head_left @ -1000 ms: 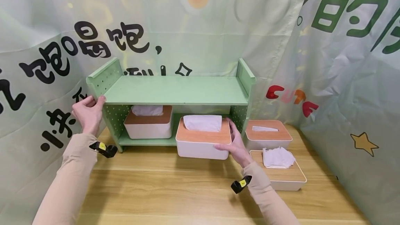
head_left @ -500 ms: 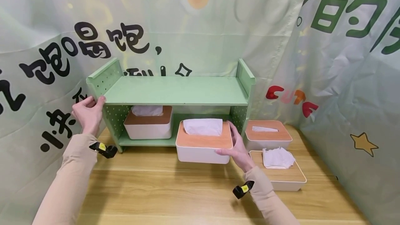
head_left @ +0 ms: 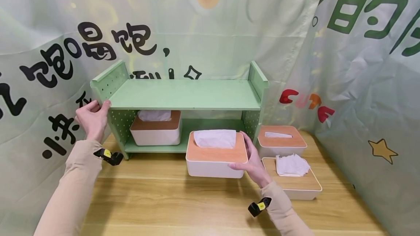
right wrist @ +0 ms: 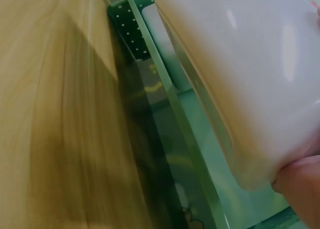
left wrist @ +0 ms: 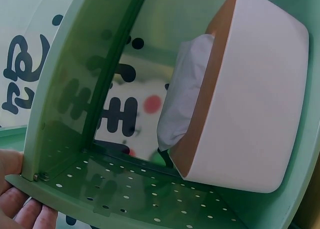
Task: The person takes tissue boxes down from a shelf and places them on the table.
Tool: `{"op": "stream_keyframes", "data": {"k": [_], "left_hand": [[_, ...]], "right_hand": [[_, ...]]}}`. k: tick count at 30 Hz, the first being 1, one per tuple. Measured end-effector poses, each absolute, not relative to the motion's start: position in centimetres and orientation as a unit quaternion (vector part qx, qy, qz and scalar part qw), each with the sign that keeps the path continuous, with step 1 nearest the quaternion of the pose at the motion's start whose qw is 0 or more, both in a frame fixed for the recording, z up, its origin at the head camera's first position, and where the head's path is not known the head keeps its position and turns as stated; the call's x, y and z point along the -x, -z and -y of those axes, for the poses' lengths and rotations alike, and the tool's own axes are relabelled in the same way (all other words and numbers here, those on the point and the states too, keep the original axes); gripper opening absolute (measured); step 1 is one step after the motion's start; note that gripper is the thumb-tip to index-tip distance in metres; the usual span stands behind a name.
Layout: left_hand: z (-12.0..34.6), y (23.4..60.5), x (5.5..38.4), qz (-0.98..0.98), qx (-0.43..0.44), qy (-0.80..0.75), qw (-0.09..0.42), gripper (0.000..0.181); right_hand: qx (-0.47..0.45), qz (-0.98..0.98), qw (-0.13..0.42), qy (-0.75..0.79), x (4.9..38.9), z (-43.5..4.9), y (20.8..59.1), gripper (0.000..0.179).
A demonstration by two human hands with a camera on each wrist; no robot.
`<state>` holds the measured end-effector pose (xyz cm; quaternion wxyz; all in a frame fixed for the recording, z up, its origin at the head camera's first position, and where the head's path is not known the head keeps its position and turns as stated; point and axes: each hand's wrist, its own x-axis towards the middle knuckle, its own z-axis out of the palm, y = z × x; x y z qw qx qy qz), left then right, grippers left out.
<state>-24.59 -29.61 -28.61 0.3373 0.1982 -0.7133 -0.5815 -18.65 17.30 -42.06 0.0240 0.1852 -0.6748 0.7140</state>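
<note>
My right hand (head_left: 253, 161) grips the right end of a white tissue box (head_left: 214, 169) with a wood-look lid, thumb on the front and fingers around the far side. A folded tissue pokes from its slot. The box hangs in front of the lower tier of a green two-tier shelf (head_left: 183, 95), raised over the tabletop; its white side fills much of the right wrist view. My left hand (head_left: 94, 117) pinches the shelf's left front edge, thumb on top; its fingers (left wrist: 30, 214) curl under the edge in the left wrist view. Another tissue box (head_left: 155, 137) sits on the lower tier at left.
Right of the shelf stand two more tissue boxes, one farther back (head_left: 282, 142) and one nearer (head_left: 296, 183) with a crumpled tissue on top. The wooden table (head_left: 157, 199) runs forward of the shelf. A printed cloth (head_left: 357, 94) encloses the back and sides.
My right hand has drawn the tissue box forward, away from the shelf, and slightly to the right. The left hand keeps its hold on the shelf, which has stayed put.
</note>
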Motion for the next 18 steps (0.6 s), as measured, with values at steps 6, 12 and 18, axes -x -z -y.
{"op": "stream_keyframes", "data": {"k": [6,12,18], "left_hand": [[29.6,28.6,24.6,0.711,-0.199,0.583,0.339,0.040],[29.6,28.6,24.6,0.711,-0.198,0.582,0.340,0.041],[29.6,28.7,24.6,0.713,-0.200,0.579,0.341,0.041]], "right_hand": [[-0.178,0.684,0.027,-0.706,18.1,-17.6,42.4,0.117],[-0.174,0.683,0.031,-0.709,17.6,-17.8,42.8,0.118],[-0.182,0.671,0.030,-0.718,17.1,-17.8,43.2,0.119]]}}
